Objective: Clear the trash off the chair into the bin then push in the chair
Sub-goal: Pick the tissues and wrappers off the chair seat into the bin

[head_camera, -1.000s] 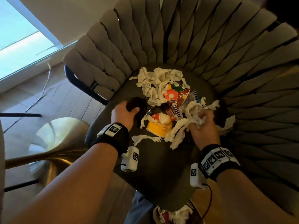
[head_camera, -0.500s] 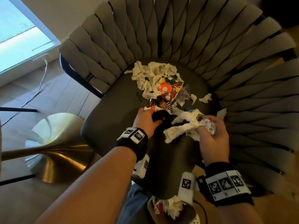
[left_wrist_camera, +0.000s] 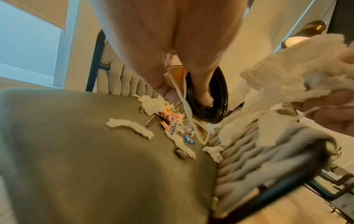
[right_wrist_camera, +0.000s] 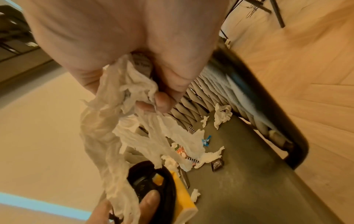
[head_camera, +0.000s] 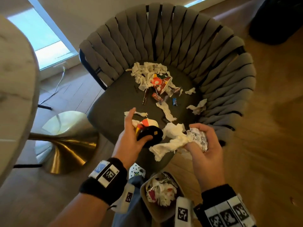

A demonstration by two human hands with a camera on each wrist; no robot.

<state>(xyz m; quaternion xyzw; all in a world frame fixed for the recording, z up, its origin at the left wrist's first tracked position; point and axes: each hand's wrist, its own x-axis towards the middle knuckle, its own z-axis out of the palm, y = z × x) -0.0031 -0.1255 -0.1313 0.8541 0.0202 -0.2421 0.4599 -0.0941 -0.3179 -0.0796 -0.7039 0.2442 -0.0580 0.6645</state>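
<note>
A grey chair [head_camera: 114, 99] with a woven back holds torn tissue [head_camera: 147, 74], a red wrapper [head_camera: 159, 82] and small candy wrappers. My left hand [head_camera: 136, 133] grips a round black lid [head_camera: 150, 136] together with a yellow-orange wrapper [head_camera: 147, 122], above the seat's front edge. In the left wrist view the lid [left_wrist_camera: 210, 97] and wrapper [left_wrist_camera: 179, 75] hang from my fingers. My right hand [head_camera: 201, 143] clutches crumpled paper [head_camera: 196, 138] and a trailing wad of white tissue [head_camera: 170, 141]. A small beige bin [head_camera: 147, 203] with trash inside stands on the floor below both hands.
A round pale table [head_camera: 14, 79] on a gold pedestal base [head_camera: 65, 141] stands at the left. A dark object [head_camera: 277, 20] sits at the top right on the wood floor. A white cable [head_camera: 57, 86] lies near the window.
Both hands have lifted off the seat and drawn back toward me with their trash, now above the seat's front edge over the bin. The view has pulled back.
</note>
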